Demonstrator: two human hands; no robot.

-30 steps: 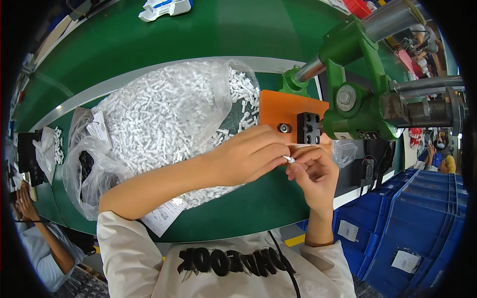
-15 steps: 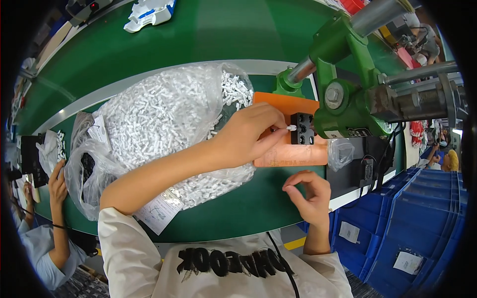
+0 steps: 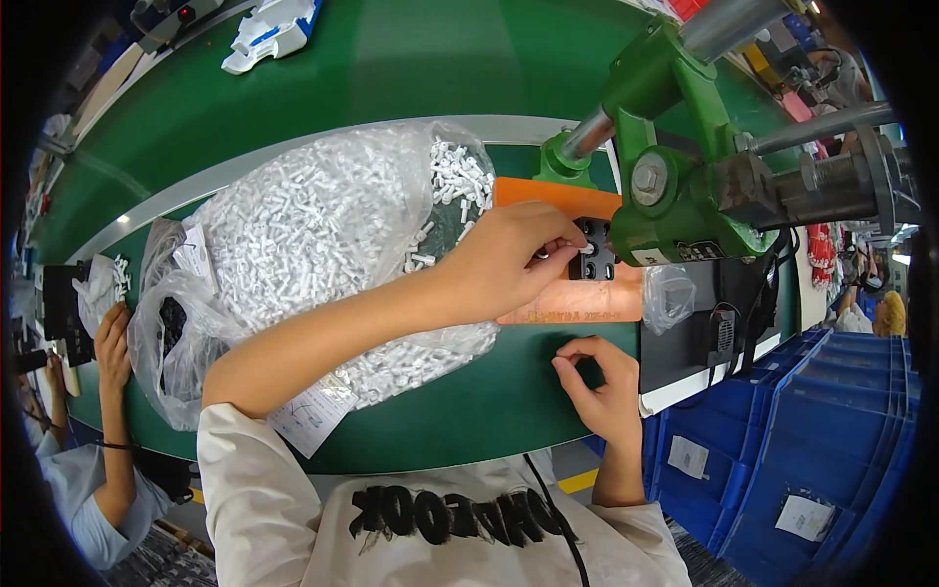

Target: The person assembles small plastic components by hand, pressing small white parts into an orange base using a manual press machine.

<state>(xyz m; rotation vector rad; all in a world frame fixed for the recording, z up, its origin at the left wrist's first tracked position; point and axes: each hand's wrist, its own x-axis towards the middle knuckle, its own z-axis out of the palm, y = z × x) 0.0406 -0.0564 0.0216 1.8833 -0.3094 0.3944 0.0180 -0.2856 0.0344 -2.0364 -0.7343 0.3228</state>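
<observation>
My left hand (image 3: 511, 256) reaches across to the right, pinching a small white plastic part (image 3: 587, 248) between thumb and fingertips. The part's end touches a black block with holes (image 3: 595, 270), though the fingers partly hide the contact. Under the block lies an orange plate (image 3: 567, 305), and the green head of a hand press (image 3: 675, 215) stands just to its right. My right hand (image 3: 608, 396) hovers over the front of the table, its fingers curled and thumb close to the index tip. Nothing shows in it.
A big clear bag of small white parts (image 3: 303, 225) lies beneath and beyond my left forearm, with loose parts (image 3: 460, 174) at its mouth. A white-and-blue housing (image 3: 272, 37) sits at the back. Blue crates (image 3: 822, 440) stand at right. Another person's hand (image 3: 112, 347) is at far left.
My left hand has pushed the white part right, onto the black block. The right hand's thumb and index finger have drawn closer together. The whole view has shifted slightly.
</observation>
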